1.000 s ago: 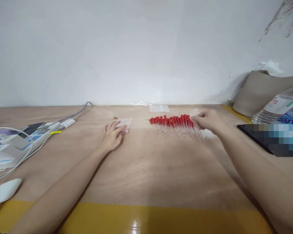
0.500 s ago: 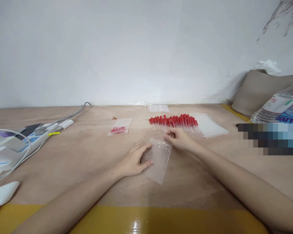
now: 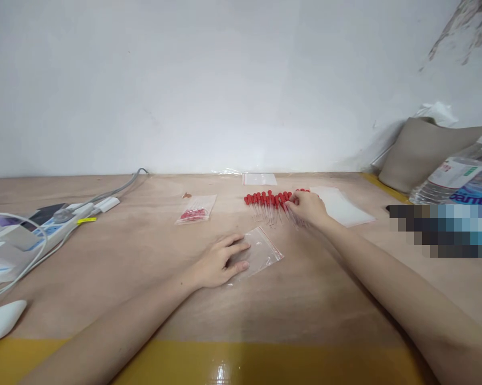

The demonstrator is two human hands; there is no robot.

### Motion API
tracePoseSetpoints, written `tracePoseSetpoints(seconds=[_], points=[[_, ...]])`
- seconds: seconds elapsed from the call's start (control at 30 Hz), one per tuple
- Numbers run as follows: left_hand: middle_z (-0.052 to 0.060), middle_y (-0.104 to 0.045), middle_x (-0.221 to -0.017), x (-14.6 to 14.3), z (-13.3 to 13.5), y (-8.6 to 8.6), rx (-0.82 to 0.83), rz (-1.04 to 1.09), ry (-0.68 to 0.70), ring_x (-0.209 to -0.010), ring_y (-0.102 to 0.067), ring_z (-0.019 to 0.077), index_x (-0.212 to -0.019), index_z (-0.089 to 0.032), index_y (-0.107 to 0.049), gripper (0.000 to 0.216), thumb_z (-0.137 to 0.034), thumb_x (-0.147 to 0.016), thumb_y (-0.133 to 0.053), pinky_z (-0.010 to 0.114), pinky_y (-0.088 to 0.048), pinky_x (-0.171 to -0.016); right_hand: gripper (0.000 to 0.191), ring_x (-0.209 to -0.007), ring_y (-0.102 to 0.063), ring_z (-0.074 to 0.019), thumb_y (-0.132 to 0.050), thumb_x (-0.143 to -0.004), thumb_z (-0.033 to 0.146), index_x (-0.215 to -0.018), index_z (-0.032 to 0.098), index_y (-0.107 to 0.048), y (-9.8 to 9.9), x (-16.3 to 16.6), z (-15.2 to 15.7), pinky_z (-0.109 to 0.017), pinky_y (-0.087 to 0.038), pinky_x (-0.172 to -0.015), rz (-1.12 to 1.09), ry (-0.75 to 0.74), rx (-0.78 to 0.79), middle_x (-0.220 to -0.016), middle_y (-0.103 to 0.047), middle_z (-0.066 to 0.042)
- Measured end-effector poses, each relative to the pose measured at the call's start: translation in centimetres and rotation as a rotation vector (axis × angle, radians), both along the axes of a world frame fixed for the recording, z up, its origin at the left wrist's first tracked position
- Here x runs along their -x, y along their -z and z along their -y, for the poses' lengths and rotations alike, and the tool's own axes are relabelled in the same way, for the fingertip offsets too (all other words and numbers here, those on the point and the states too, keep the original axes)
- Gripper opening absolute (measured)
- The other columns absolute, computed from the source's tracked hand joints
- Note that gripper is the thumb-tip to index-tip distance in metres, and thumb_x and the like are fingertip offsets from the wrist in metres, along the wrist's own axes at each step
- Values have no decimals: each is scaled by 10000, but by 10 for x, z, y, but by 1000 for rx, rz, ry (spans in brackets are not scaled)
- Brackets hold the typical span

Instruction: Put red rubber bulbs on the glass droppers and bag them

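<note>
My left hand (image 3: 220, 262) lies with its fingers spread on a clear zip bag (image 3: 260, 254), which is flat on the table and has a red line along its zip edge. Over the right part of a row of glass droppers (image 3: 269, 206) with red rubber bulbs is my right hand (image 3: 308, 208). Its thumb and fingers are closed at the bulb of one dropper, and the hand hides several others. Left of the row, a filled zip bag (image 3: 196, 209) holds red-bulbed droppers.
Behind my right hand lies a stack of zip bags (image 3: 345, 206). A small white packet (image 3: 259, 179) sits by the wall. On the left are a power strip (image 3: 56, 230) with cables and a white spoon-shaped object (image 3: 4, 321). Plastic bottles (image 3: 451, 176) stand at the right.
My right hand has left the bag's edge and moved right onto the droppers. The bag under my left hand has turned, so its zip edge now faces right.
</note>
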State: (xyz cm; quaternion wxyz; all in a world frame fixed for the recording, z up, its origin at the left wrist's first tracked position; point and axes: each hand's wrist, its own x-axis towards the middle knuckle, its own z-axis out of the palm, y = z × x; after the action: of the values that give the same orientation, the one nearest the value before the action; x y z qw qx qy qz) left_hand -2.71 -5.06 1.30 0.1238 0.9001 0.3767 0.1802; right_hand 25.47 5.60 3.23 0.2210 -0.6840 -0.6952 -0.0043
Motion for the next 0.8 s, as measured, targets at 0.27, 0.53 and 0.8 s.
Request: tracePoseSetpoints(seconds=[0.27,0.53,0.8], points=[[90,-517,-1190,5,-8,1,-152,-5,70,-1099,-483,247,-1064,-250,-632,343,-449,-802,-538,422,-392,-936,243,-907,-576,-245,-466,-771,206,-957,129,-601,4,35,-28,-307,-434,-714,-2,40,116,-988,-616,-161],[43,-618,-1098,4,-7,-4,-120,-41,108,-1011,-555,188,-1111,-240,-598,343,-428,-860,-458,344,-422,-904,277,-936,-556,-253,-403,-808,207,-1011,110,-565,-2,32,-23,-336,-434,-764,-12,47,55,-1047,-556,-166],[72,-506,-1272,3,-4,-3,-72,-53,94,-1186,-450,224,-1235,-211,-495,478,-457,-825,-494,409,-346,-1010,310,-924,-563,-268,-377,-850,305,-1026,171,-594,0,23,-21,-359,-448,-716,175,-30,145,-1084,-492,-158]])
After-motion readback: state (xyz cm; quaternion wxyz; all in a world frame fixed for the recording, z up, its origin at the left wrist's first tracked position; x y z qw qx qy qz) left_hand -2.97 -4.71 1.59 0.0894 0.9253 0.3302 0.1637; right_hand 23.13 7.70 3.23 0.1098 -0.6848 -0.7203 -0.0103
